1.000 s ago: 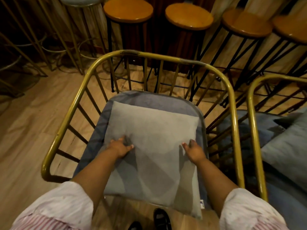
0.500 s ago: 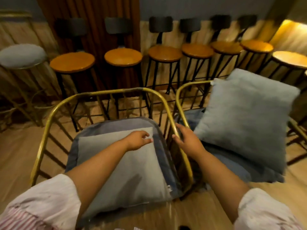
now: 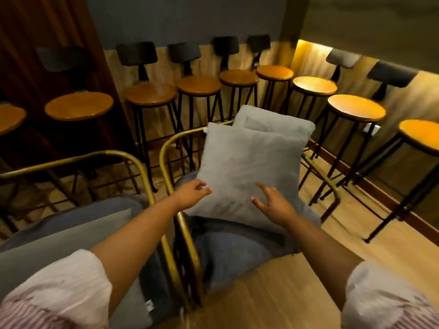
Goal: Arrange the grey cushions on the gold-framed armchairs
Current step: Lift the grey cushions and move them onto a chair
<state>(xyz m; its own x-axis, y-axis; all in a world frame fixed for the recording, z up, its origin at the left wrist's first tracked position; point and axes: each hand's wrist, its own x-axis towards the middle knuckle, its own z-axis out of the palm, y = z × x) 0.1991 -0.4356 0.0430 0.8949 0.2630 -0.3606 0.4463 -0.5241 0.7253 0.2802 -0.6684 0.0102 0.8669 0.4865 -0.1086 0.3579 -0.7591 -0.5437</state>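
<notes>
Lining wood floor (image 3: pixel 297 293): bar stools (image 3: pixel 199 85)

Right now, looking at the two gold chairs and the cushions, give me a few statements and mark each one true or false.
1. Two grey cushions stand on the right chair, the front cushion before the back cushion. True.
2. The left hand grips the chair frame. False: it reaches open toward the front cushion.
3. The right hand is open in front of the front cushion. True.
4. The left chair has no cushion. False: a flat cushion lies on its seat.
5. The stools have wooden seats. True.
</notes>
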